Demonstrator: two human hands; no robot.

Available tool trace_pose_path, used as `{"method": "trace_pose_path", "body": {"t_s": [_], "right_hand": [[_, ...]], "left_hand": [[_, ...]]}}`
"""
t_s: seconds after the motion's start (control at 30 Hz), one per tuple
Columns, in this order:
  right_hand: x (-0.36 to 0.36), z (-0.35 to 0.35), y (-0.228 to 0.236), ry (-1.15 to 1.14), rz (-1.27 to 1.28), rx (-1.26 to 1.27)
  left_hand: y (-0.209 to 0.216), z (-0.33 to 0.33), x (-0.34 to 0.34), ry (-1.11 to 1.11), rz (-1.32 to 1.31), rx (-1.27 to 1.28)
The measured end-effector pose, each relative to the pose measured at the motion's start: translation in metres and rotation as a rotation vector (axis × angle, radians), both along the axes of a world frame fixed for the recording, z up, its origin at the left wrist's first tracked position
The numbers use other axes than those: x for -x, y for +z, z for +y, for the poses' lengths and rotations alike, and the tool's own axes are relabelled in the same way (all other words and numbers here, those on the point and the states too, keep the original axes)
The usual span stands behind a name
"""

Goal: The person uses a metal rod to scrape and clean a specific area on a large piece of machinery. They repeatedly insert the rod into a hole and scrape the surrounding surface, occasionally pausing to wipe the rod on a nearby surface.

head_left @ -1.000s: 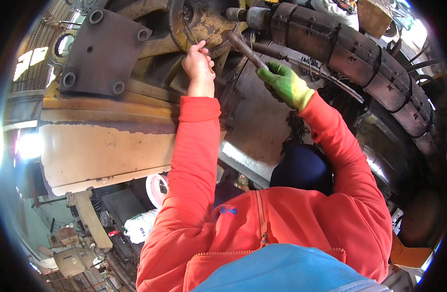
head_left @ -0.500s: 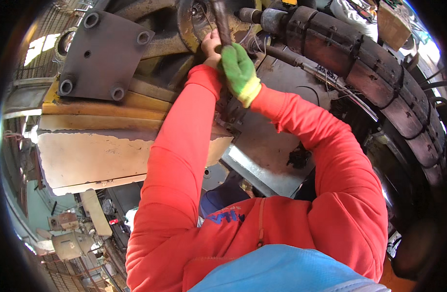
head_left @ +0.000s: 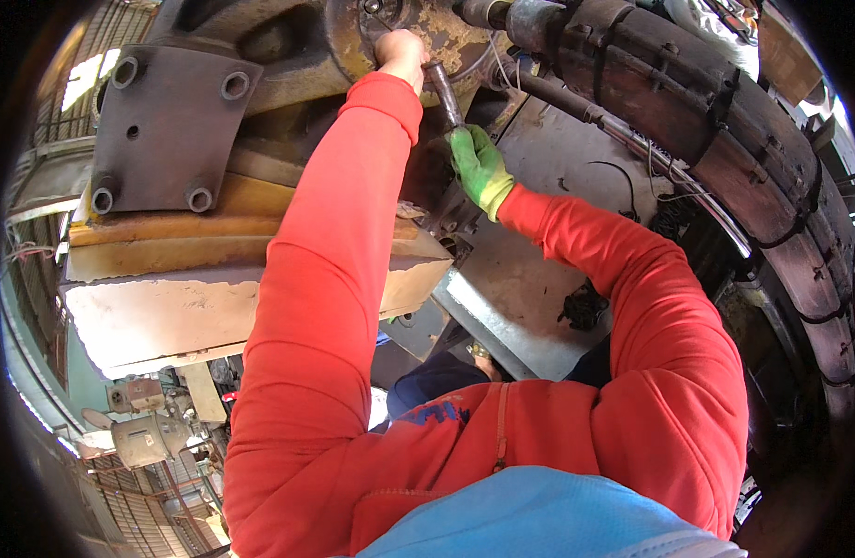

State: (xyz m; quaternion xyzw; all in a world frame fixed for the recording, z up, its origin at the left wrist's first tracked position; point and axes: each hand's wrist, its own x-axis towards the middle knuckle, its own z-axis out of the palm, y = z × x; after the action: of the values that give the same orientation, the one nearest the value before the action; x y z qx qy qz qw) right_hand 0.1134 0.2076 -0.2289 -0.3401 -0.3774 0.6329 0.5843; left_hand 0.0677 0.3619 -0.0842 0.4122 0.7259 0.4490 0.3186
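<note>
My left hand [head_left: 402,54], bare, is closed at the round metal hub [head_left: 446,28] of a large yellow-and-black machine part. What it grips is hidden; a thin dark rod or wire shows just past its fingers. In a green glove, my right hand [head_left: 480,169] is wrapped round the lower end of a dark metal bar [head_left: 443,93]. The bar tilts up and left, its upper end close beside my left hand. I cannot tell whether that end touches the hub.
A dark square plate [head_left: 172,130] with round sockets at its corners stands on the left, above a chipped cream-and-yellow box section [head_left: 176,312]. At right curves a thick, strapped dark hose or sleeve [head_left: 707,121]. A grey metal panel [head_left: 539,251] lies between, with cables beside it.
My right hand has drawn down and right, away from my left hand, and the bar's upper end has dropped beside the hub. My left hand has shifted slightly up, still closed.
</note>
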Motion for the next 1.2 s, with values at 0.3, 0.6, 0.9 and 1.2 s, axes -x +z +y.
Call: {"method": "trace_pose_path", "body": {"t_s": [0.3, 0.6, 0.9, 1.2], "right_hand": [[0.005, 0.006, -0.005, -0.07, 0.14, -0.095], [0.004, 0.009, -0.01, -0.068, 0.091, -0.068], [0.001, 0.012, -0.012, -0.088, 0.082, -0.151], [-0.013, 0.02, -0.004, -0.089, -0.152, -0.188]], "left_hand": [[-0.008, 0.006, 0.001, 0.064, -0.073, -0.144], [-0.01, 0.008, 0.004, 0.091, -0.183, -0.176], [-0.013, 0.014, 0.008, 0.1, -0.143, -0.137], [-0.006, 0.025, 0.015, -0.197, 0.494, 0.143]]}}
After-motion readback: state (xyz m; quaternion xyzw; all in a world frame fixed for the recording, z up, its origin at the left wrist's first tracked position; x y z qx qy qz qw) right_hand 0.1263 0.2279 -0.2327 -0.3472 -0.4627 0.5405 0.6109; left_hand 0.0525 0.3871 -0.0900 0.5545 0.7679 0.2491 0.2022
